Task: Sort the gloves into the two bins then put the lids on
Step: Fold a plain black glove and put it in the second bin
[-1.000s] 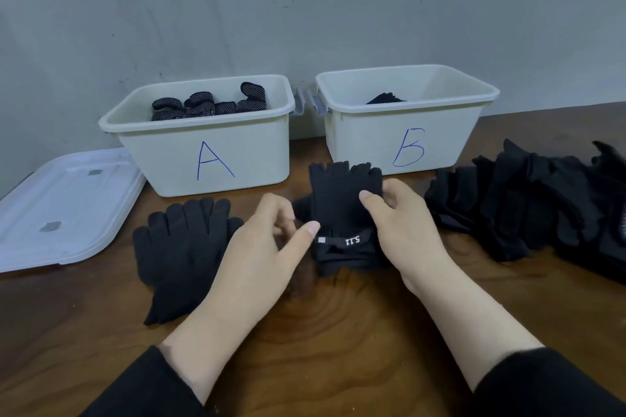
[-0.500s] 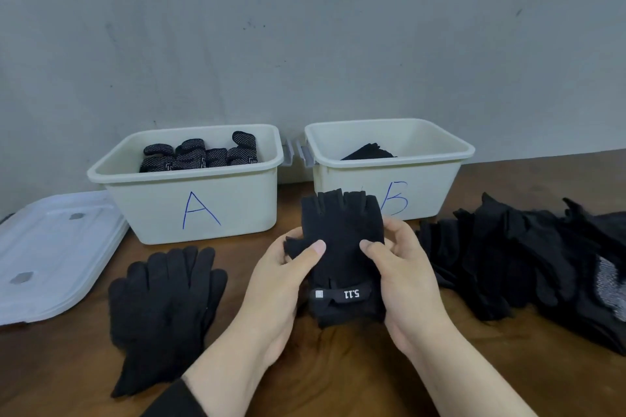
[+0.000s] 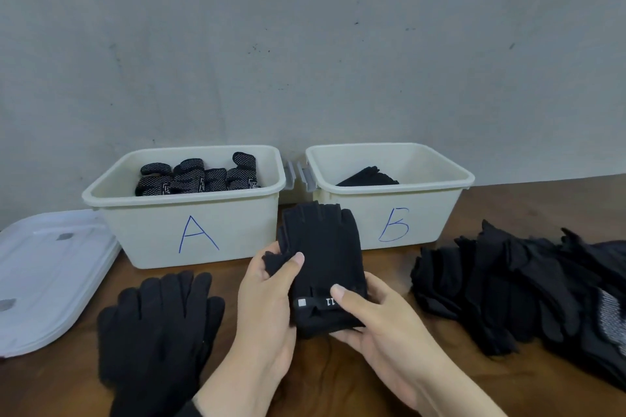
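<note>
Head view: fingerless black glove point(image 3: 321, 267) at frame centre, held up off the desk point(image 3: 338, 389), between both hands and in front of the gap between the bins. Left hand point(image 3: 267, 311) grips its left edge, thumb pressed on the front near the glove's thumb stub, the other fingers behind it. Right hand point(image 3: 382, 325) grips the cuff, thumb across the strap with white print, fingers curled under the cuff.

Two cream bins against the wall: bin A point(image 3: 189, 230) centre left with several dotted-grip gloves point(image 3: 200, 178) inside, exact count unclear; bin B point(image 3: 399, 213) centre right with one dark glove point(image 3: 369, 177) showing. Plain black full-finger gloves point(image 3: 159, 332) lie flat on the desk lower left, stacked, count unclear. Pile of black gloves point(image 3: 528, 291) at right edge, uncountable. White lids point(image 3: 44, 278) stacked at left edge, at least two.

Both forearms enter from the bottom edge, palms facing inward toward each other.
</note>
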A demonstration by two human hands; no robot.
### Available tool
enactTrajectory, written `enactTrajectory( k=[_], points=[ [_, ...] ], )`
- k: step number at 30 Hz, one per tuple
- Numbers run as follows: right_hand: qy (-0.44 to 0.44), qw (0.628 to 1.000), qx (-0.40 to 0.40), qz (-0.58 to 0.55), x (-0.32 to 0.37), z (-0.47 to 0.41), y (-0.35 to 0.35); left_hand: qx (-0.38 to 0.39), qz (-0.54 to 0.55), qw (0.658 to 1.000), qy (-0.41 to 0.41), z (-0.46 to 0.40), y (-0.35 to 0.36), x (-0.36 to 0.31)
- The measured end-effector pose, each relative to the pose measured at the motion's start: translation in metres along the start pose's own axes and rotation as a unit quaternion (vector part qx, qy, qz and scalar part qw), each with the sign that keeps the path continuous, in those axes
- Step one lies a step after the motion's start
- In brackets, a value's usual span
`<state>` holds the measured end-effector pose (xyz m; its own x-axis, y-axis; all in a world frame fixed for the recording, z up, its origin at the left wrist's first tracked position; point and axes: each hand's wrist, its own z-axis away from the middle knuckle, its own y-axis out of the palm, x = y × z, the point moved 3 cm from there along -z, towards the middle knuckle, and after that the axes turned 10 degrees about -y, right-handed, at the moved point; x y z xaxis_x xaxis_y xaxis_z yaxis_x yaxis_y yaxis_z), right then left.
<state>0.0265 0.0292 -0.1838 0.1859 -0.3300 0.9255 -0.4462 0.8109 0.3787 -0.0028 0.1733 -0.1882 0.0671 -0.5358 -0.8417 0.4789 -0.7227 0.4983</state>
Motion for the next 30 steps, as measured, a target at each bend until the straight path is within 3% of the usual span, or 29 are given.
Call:
enactTrajectory(
  k=[5,10,14,17,20,24,30],
  points=[
    [-0.037,0.995,-0.086,0.025,0.002,0.0,-0.003,0.013,0.034,0.999,0.005,0.0,0.001,-0.001],
    [-0.098,0.977,-0.177,-0.069,0.014,-0.003,-0.012,0.03,0.049,0.998,-0.005,-0.003,0.003,0.003],
    [-0.093,0.981,-0.121,-0.122,0.008,0.001,0.0,0.047,0.046,0.998,-0.008,-0.002,0.006,0.004],
    [-0.064,0.988,-0.124,-0.059,-0.006,0.009,0.009,0.048,0.042,0.998,0.001,-0.002,0.003,0.002],
    [-0.097,0.98,-0.17,0.047,0.013,0.01,0.001,0.061,0.006,0.998,0.01,-0.001,0.003,0.001],
    [-0.178,0.937,-0.165,0.252,0.087,0.004,-0.015,0.048,-0.053,0.997,0.034,-0.004,0.001,-0.001],
    [-0.219,0.856,-0.128,0.451,0.215,-0.031,-0.019,0.036,-0.277,0.957,0.081,-0.017,0.001,-0.008]
  ],
)
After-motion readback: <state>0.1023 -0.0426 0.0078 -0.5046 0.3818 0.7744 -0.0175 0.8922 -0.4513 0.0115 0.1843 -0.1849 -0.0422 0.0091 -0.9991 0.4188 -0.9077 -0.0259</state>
